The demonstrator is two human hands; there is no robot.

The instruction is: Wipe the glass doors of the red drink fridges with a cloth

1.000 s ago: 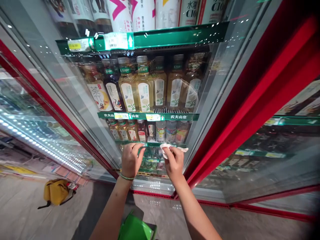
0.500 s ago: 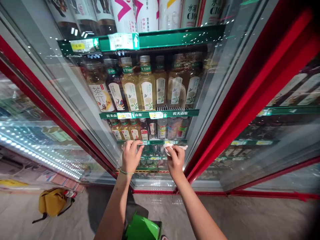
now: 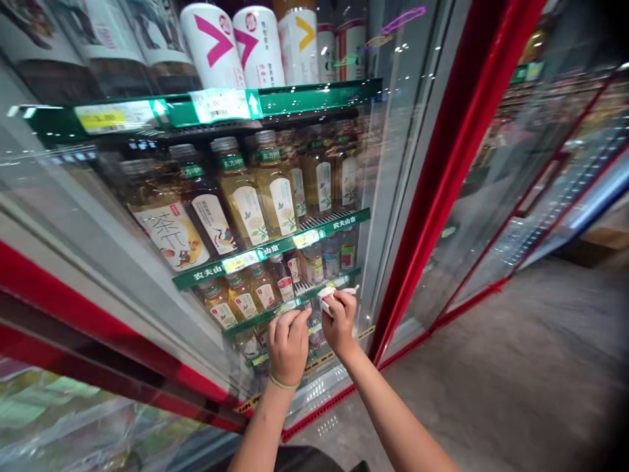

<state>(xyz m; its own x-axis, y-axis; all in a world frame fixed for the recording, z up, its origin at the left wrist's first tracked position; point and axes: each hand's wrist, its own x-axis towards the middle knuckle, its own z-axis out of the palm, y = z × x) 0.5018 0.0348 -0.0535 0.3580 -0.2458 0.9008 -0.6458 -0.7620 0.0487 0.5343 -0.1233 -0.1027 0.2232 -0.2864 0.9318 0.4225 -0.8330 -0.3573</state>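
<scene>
Both my hands reach into an open drinks cooler at a low green shelf rail (image 3: 275, 311). My left hand (image 3: 288, 346), with a green band at the wrist, rests its curled fingers on the rail beside a price tag (image 3: 289, 305). My right hand (image 3: 339, 321) is closed on a small white cloth (image 3: 328, 294) pressed against the rail's right part. Small bottles (image 3: 265, 293) stand just behind the rail.
Above are shelves of tea bottles (image 3: 246, 203) and white bottles with pink marks (image 3: 230, 42). The red door frame (image 3: 442, 183) stands right of my hands. A glass door (image 3: 73, 262) hangs at the left. Grey floor (image 3: 515, 367) spreads to the right.
The view has swung to the right and tilted; the yellow bag and green basket have left the picture. Both hands stay on the same rail, the left now closer to the right.
</scene>
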